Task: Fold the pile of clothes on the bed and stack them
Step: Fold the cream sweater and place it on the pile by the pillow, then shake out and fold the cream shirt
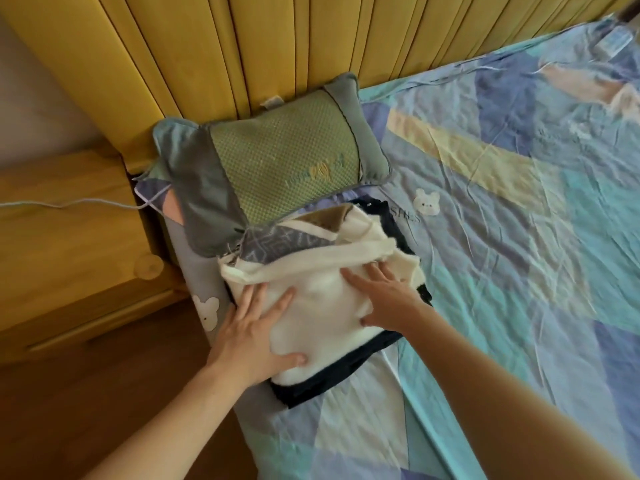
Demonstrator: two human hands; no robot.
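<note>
Pressing down on a white garment [322, 306], both hands lie flat with straight, spread fingers and grasp nothing: the left hand [254, 336] covers its 8 o'clock corner, the right hand [384, 299] its 3 o'clock side. The garment tops a stack [332, 379] of folded clothes at the bed's edge, with a dark navy piece showing beneath at 6 o'clock and a grey-blue patterned piece [280, 244] at 12 o'clock. A green pillow [280, 161] lies just beyond the stack at 12 o'clock, touching it, against the yellow headboard [242, 46]. The patchwork sheet [519, 220] spreads out toward 3 o'clock. A wooden nightstand [69, 237] stands at 9 o'clock, with a white cable [69, 204] across its top
</note>
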